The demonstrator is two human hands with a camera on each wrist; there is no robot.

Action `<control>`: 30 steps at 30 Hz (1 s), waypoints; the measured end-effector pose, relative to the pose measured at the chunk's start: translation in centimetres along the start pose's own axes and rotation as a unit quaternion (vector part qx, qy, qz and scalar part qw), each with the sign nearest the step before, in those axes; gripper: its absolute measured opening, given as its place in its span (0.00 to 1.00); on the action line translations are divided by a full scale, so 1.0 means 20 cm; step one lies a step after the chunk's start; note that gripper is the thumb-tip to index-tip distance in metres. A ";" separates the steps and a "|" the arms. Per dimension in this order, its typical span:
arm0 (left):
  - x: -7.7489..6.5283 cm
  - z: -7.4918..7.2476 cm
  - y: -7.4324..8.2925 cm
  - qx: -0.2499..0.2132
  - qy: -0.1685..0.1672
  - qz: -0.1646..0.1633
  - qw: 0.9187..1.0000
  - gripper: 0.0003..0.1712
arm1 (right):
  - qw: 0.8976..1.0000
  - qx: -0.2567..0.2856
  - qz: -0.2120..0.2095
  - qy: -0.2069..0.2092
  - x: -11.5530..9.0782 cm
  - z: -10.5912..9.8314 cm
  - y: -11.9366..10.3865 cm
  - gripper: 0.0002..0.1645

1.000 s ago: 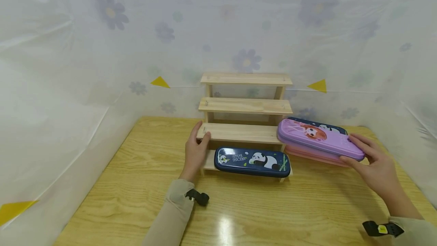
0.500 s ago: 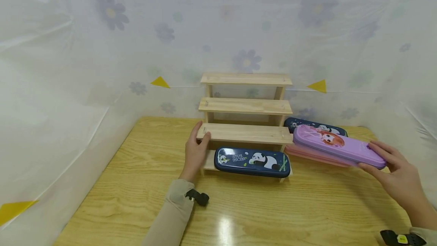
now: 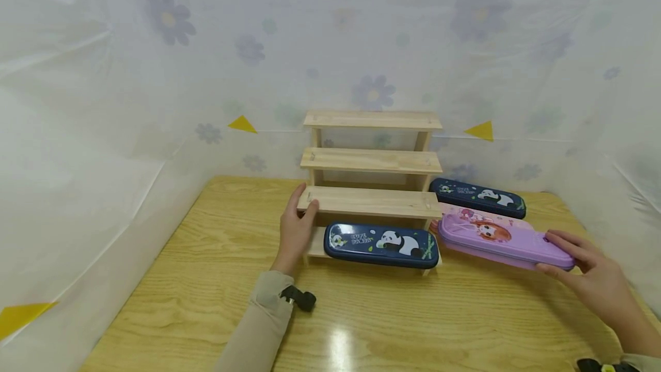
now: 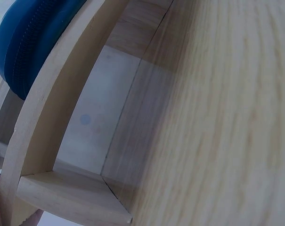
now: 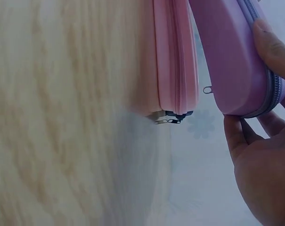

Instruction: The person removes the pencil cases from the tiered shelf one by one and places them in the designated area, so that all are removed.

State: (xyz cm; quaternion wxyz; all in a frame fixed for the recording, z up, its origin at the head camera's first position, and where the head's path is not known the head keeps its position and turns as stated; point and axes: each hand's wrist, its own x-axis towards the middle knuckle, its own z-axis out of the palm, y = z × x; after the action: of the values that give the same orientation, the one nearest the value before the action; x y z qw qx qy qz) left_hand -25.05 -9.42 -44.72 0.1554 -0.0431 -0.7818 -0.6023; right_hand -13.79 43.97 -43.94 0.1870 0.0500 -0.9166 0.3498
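My right hand grips the right end of a purple pencil case with a red-haired girl on its lid. The right wrist view shows that case raised off the table, thumb and fingers around its zipped end. Behind and partly under it lies a pink pencil case, seen side-on with its zipper pulls in the right wrist view. My left hand holds the left end of the second-lowest step of a wooden tiered rack. A navy panda pencil case rests on the lowest step.
Another navy panda pencil case lies at the back right of the wooden table, beside the rack. A pale flowered sheet hangs behind and along both sides.
My right hand has carried the purple case off the rack's second-lowest step, rightward and then toward me, uncovering the navy case behind. The left hand has stayed put.
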 end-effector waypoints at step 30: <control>0.00 0.00 -0.01 0.006 0.009 0.007 1.000 0.32 | 0.979 -0.096 -0.007 -0.177 0.05 0.05 0.00 0.47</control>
State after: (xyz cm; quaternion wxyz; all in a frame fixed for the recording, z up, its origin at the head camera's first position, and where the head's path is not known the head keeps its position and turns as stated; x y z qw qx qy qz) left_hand -25.16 -9.45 -44.87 0.1665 -0.0425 -0.7835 -0.5972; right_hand -14.99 43.38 -44.20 0.0277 0.0993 -0.9642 0.2444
